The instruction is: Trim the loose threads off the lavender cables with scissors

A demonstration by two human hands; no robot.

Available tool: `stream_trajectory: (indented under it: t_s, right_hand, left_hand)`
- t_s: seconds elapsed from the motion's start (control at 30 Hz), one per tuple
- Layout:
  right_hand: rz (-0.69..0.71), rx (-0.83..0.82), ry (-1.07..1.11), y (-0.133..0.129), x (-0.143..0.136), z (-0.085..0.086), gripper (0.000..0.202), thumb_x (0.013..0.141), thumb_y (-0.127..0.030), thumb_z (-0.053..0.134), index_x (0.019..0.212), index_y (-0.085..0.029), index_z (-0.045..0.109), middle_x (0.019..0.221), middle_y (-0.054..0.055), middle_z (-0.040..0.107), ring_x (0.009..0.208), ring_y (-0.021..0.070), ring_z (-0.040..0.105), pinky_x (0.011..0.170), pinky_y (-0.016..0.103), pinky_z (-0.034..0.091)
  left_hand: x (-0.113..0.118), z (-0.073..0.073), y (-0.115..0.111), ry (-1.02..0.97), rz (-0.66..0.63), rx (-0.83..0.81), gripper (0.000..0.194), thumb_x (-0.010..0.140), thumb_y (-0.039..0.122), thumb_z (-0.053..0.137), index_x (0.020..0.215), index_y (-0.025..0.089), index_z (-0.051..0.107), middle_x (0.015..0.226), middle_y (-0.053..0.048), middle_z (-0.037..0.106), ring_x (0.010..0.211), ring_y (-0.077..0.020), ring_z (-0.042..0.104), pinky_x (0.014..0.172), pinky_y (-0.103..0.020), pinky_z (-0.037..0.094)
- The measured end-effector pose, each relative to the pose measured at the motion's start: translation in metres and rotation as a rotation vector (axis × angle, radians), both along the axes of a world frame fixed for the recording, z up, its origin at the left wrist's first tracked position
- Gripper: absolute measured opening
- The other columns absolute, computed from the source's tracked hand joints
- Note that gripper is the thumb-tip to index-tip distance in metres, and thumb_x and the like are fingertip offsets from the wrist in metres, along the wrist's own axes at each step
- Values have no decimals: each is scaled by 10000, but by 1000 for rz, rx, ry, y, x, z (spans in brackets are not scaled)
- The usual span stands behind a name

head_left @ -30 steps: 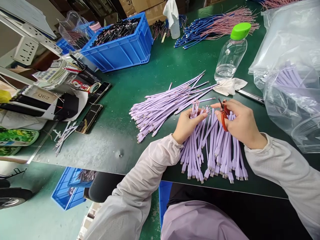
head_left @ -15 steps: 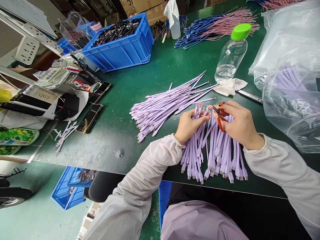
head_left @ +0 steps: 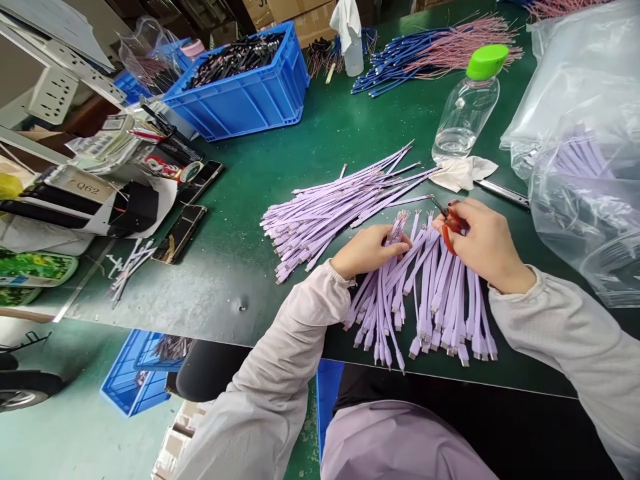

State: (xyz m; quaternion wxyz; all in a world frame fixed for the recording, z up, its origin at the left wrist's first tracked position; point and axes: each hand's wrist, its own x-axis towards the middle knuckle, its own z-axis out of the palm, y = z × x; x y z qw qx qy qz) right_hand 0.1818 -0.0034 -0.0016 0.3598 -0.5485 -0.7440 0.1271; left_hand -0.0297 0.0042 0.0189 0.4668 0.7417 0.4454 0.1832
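My left hand [head_left: 374, 249] is closed around a bunch of flat lilac cables [head_left: 383, 303], whose bare wire ends stick up above the thumb and whose plugs hang toward me. In my right hand [head_left: 487, 243] is a pair of orange-handled cutters [head_left: 453, 230], the dark tips pointing up and left. Below the cutters, more lilac cables [head_left: 445, 307] lie fanned out with their plugs near the table's front edge. A larger pile of lilac cables [head_left: 335, 207] rests slantwise beyond my left hand.
A clear bottle with a green cap [head_left: 465, 107] stands by a crumpled white cloth [head_left: 463, 173] and a box-cutter knife [head_left: 503, 193]. Plastic bags [head_left: 575, 87] cover the right side. A blue crate [head_left: 245, 100] of dark cables sits at the back left, and a phone [head_left: 180, 233] lies left.
My left hand has shifted left and slightly down with its bunch of cables. My right hand and the cutters have moved a little to the right, apart from the left hand.
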Motion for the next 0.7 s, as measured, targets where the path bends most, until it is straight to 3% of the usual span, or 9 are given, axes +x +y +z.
stream_trajectory:
  t_s: [0.13,0.27,0.33,0.43,0.7]
  right_hand:
    - [50,91,-100,3,4,-4,127,752,-185,551,667,-216,463,761,55,554,744,206,521,654,316,399]
    - [40,103,-120,5,7,-8,86,765,-194,545,682,-213,540,750,47,546,757,213,530,656,319,409]
    - [7,100,-75,4,6,-7,68,782,-217,564,805,-203,626,773,46,554,752,208,536,661,318,417]
    - [-17,83,19,0,3,-1,234,803,-216,577,1010,-171,673,772,38,536,709,180,522,662,304,419]
    - [127,15,235,-9,-3,13,378,825,-209,580,1196,-234,649,816,16,525,742,156,511,743,297,431]
  left_hand:
    - [-1,-6,3,-316,97,-324,214,820,281,628,963,128,668,779,-57,686,710,-142,622,686,-270,469]
    - [4,-12,4,-583,224,-643,226,788,306,686,891,109,644,835,-91,678,675,-121,631,450,-180,331]
    - [8,-13,2,-635,292,-675,196,777,267,702,873,109,635,875,-90,673,728,-126,651,436,-164,315]
    - [12,-11,-1,-628,362,-652,182,783,220,696,912,109,632,900,-75,659,784,-138,669,488,-158,381]
    - [23,-11,-10,-559,401,-468,191,764,227,699,857,118,573,724,-23,629,667,-111,636,462,-160,342]
